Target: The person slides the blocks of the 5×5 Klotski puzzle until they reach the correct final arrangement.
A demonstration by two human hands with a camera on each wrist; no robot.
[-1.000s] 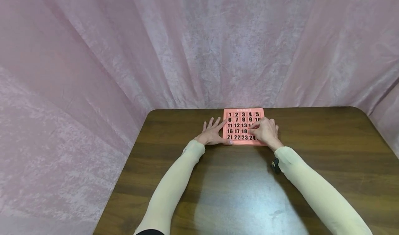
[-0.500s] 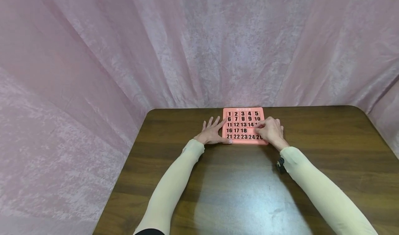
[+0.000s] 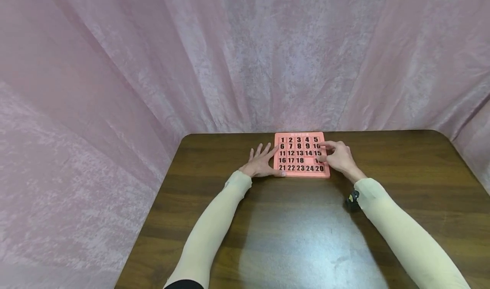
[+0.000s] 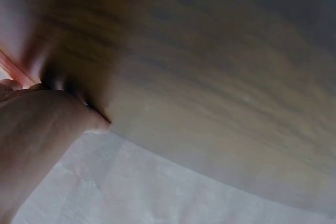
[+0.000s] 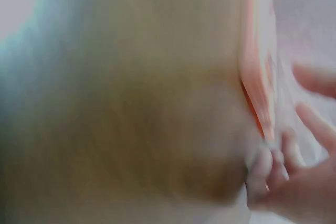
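A pink sliding number puzzle (image 3: 302, 175) with several rows of black-numbered tiles lies flat near the table's far edge. In the head view my left hand (image 3: 258, 164) is spread along its left side, thumb on the lower left corner and index finger at the left edge. My right hand (image 3: 340, 158) is over the right side, thumb and index finger apart. Its thumb tip covers part of the tile right of the gap (image 3: 308, 160) in the fourth row. The index fingertip is by tile 10. The right wrist view shows right-hand fingers (image 5: 315, 124) blurred beside the pink edge.
The brown wooden table (image 3: 203, 195) reaches toward me, with a bright light reflection in front of the puzzle. Pink velvet curtains (image 3: 245, 59) hang right behind its far edge and along the left. A dark device (image 3: 353, 197) sits at my right wrist.
My right hand has slid right from the middle of the fourth row to the board's right edge, and its pinched fingers have parted. A gap now shows right of tile 18. My left hand stays put.
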